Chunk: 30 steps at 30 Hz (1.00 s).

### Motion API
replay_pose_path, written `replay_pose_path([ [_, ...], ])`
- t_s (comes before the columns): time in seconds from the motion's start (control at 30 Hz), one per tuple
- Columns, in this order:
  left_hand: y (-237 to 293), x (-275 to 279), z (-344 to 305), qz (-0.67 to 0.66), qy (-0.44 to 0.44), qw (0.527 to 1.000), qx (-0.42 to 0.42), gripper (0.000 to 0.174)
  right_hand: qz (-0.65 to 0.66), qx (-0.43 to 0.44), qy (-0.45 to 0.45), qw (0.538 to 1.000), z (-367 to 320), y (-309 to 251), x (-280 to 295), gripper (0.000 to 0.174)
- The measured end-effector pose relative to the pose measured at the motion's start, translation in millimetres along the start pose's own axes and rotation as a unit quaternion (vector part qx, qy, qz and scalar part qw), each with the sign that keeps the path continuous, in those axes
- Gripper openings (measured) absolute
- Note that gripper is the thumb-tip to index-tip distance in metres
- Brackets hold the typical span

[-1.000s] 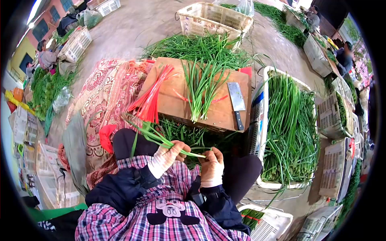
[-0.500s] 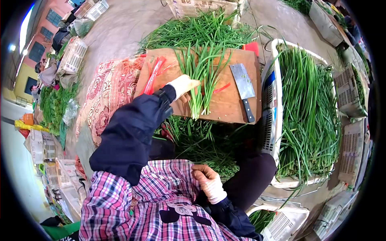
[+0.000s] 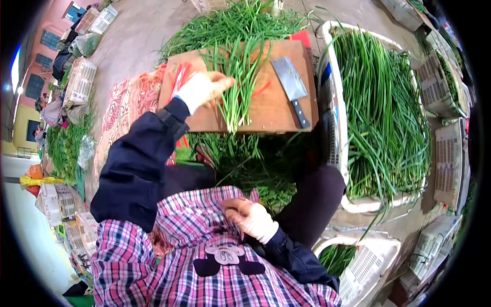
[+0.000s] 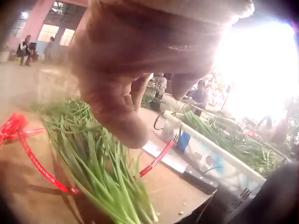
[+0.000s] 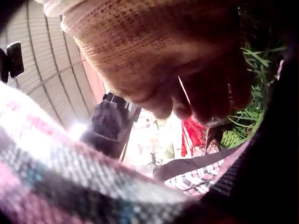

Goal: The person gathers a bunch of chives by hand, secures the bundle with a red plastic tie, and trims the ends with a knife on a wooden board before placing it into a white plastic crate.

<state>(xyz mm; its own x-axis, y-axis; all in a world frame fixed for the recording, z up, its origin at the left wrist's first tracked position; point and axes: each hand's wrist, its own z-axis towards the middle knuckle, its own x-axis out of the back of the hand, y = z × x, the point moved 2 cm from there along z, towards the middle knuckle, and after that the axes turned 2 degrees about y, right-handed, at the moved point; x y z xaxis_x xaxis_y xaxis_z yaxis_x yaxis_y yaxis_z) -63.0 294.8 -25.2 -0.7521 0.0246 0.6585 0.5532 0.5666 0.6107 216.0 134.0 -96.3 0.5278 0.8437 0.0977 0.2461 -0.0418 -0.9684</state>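
Observation:
A loose bunch of garlic chives [image 3: 236, 102] lies on the brown board [image 3: 271, 118], its pale ends toward the person, across a red tie strip [image 4: 42, 172]. Over the bunch's left side reaches the left hand [image 3: 200, 91], in a pale glove with bare fingertips. Its fingers are relaxed with nothing between them, and in the left wrist view they hang above the leaves. The right hand [image 3: 250, 217], gloved alike, stays low before the plaid apron [image 3: 194, 212], fingers loosely bent and holding nothing. More red ties [image 3: 181, 74] lie behind the left hand.
A cleaver [image 3: 289, 77] lies on the board's right part. To the right stands a white crate [image 3: 345, 204] packed with chives. Loose chives [image 3: 225, 23] are heaped behind the board, and more lie beneath it. A patterned cloth [image 3: 123, 97] is at the left.
Both hands held a few stalks over the lap at first. The left hand then reached to the bunch on the board and has since shifted slightly left. The right hand has dropped toward the apron.

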Motion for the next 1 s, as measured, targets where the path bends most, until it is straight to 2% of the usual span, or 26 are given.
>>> replay_pose_path([
  [0.03, -2, 0, -10, -0.011, 0.022, 1.000, -0.015, 0.061, -0.082, 0.033, -0.032, 0.996, -2, 0, -4, 0.030],
  [0.07, -6, 0, -19, -0.036, 0.023, 0.999, -0.015, 0.055, -0.119, 0.025, -0.063, 0.991, -3, -4, -6, 0.035],
  [0.1, -12, 1, -28, -0.039, 0.022, 0.999, -0.025, 0.053, -0.138, 0.053, -0.047, 0.988, -5, -5, -7, 0.035],
  [0.2, -38, -6, -59, -0.043, 0.014, 0.998, -0.037, 0.046, -0.093, 0.034, -0.054, 0.994, -11, -10, -4, 0.033],
  [0.3, -99, -39, -85, -0.083, 0.012, 0.989, -0.119, 0.041, -0.138, 0.018, -0.078, 0.987, -19, -11, -7, 0.033],
  [0.37, -124, -73, -112, -0.020, -0.011, 0.985, -0.169, 0.039, -0.149, 0.038, -0.055, 0.987, -24, -13, -11, 0.032],
  [0.43, -145, -108, -134, -0.015, -0.084, 0.992, -0.097, 0.038, -0.156, 0.064, -0.034, 0.985, -25, -15, -13, 0.030],
  [0.47, -149, -120, -144, -0.005, -0.129, 0.990, -0.060, 0.037, -0.143, 0.048, -0.033, 0.988, -25, -16, -13, 0.028],
  [0.5, -143, -127, -155, 0.005, -0.172, 0.985, -0.021, 0.037, -0.155, 0.044, -0.030, 0.986, -26, -17, -14, 0.027],
  [0.63, -108, -140, -193, 0.059, -0.187, 0.971, -0.138, 0.037, -0.232, 0.062, -0.025, 0.970, -24, -17, -21, 0.024],
  [0.7, -107, -146, -201, 0.052, -0.209, 0.959, -0.184, 0.033, -0.256, 0.093, -0.025, 0.962, -25, -14, -25, 0.022],
  [0.77, -108, -145, -211, 0.070, -0.179, 0.957, -0.218, 0.030, -0.251, 0.072, -0.055, 0.964, -27, -18, -27, 0.021],
  [0.83, -114, -132, -223, 0.026, -0.140, 0.950, -0.279, 0.027, -0.243, 0.049, -0.047, 0.968, -32, -19, -29, 0.021],
  [0.87, -116, -127, -225, 0.015, -0.132, 0.950, -0.281, 0.026, -0.228, 0.104, -0.028, 0.968, -32, -22, -26, 0.022],
  [0.9, -116, -125, -225, 0.000, -0.131, 0.947, -0.294, 0.024, -0.229, 0.101, -0.020, 0.968, -33, -17, -26, 0.023],
  [1.0, -103, -113, -224, -0.011, -0.126, 0.959, -0.252, 0.024, -0.243, 0.116, 0.009, 0.963, -40, -19, -16, 0.029],
])
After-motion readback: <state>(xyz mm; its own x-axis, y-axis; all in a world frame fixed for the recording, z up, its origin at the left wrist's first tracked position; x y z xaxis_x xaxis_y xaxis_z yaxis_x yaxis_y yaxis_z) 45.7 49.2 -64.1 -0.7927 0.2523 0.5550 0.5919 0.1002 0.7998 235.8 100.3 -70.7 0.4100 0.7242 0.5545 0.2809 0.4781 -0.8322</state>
